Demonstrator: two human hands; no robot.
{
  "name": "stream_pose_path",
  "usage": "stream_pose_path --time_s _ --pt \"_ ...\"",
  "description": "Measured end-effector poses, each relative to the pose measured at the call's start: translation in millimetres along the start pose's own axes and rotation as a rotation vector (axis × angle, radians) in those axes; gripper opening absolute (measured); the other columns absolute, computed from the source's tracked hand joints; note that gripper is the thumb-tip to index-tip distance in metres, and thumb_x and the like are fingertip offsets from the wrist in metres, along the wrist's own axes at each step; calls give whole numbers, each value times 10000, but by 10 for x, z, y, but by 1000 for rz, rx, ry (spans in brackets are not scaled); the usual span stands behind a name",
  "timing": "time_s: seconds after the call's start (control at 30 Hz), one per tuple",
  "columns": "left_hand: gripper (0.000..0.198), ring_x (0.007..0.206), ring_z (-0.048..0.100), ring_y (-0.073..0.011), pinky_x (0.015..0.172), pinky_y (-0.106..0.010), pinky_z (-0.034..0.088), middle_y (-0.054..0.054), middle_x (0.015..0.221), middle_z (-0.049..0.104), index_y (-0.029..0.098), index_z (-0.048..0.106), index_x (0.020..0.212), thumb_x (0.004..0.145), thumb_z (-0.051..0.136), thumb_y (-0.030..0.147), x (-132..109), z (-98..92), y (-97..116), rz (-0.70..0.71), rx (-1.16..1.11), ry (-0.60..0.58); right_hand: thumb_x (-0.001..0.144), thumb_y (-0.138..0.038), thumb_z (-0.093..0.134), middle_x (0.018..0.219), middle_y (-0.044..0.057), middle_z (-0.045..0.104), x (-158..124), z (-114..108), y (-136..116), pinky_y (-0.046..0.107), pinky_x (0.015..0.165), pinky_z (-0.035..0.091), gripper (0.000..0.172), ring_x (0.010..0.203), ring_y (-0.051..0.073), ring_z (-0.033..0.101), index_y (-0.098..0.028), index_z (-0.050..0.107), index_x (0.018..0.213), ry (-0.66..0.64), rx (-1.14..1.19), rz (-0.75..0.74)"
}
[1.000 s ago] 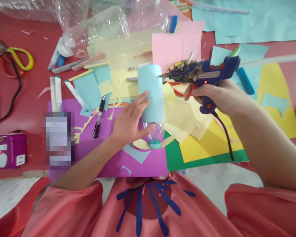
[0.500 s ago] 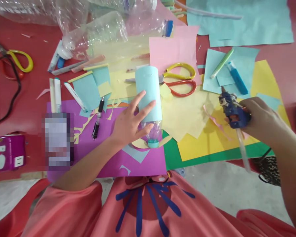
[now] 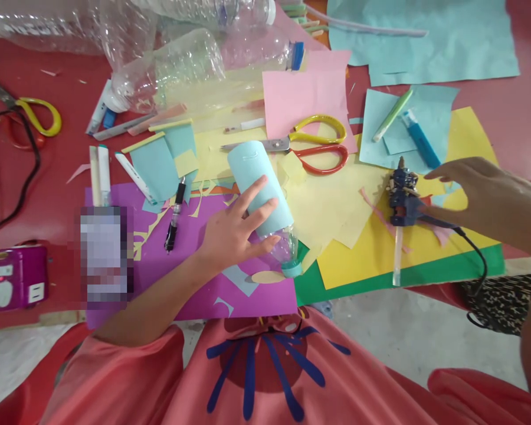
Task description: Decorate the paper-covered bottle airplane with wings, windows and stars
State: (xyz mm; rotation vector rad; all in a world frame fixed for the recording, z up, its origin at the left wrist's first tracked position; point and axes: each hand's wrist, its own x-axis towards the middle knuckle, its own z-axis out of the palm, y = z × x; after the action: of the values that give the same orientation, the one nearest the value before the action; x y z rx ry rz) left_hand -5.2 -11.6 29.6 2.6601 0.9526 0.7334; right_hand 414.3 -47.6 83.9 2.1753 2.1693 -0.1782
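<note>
My left hand lies with spread fingers on a small plastic bottle wrapped in light blue paper. The bottle rests on its side, slanted, its teal cap toward me. Beside the cap are pale yellow leaf-shaped paper pieces. On the right, a dark blue glue gun sits on the yellow paper, with a clear glue stick sticking out toward me. Close by it, my right hand is open, its fingers apart and nothing gripped; whether a lower finger still touches the gun I cannot tell.
Scissors with yellow and red handles lie beyond the wrapped bottle. Clear plastic bottles crowd the back left. A black pen, a blurred phone-like object and a purple box are at left. The gun's black cord curves toward the table edge.
The glue gun has been set down on the yellow paper, and my right hand has opened and drawn off it. Under my left hand the wrapped bottle has turned to a slant.
</note>
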Motion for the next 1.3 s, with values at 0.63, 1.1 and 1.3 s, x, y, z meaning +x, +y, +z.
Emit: stream_pose_path --time_s 0.63,1.1,1.3 --pt "611 880 725 -227 549 -285 487 -125 1524 536 350 425 1490 956 459 645 41 -17 -158 102 -71 -48 856 -133 576 886 61 641 953 99 -1627 440 872 489 165 916 246 610 -240 556 732 123 474 -477" --pt "616 1093 694 -282 612 -322 557 -94 1604 447 370 425 1500 945 455 637 5 17 -170 52 -84 -114 805 34 552 550 -51 568 928 -381 -1875 287 551 426 292 469 86 484 -215 666 705 226 1434 30" --pt "600 1094 706 -267 590 -303 546 -109 1567 499 349 410 1501 961 470 603 21 3 -150 82 -95 -44 833 -46 655 610 -62 607 902 -341 -2058 261 564 448 195 526 85 552 -217 658 738 200 1352 -64"
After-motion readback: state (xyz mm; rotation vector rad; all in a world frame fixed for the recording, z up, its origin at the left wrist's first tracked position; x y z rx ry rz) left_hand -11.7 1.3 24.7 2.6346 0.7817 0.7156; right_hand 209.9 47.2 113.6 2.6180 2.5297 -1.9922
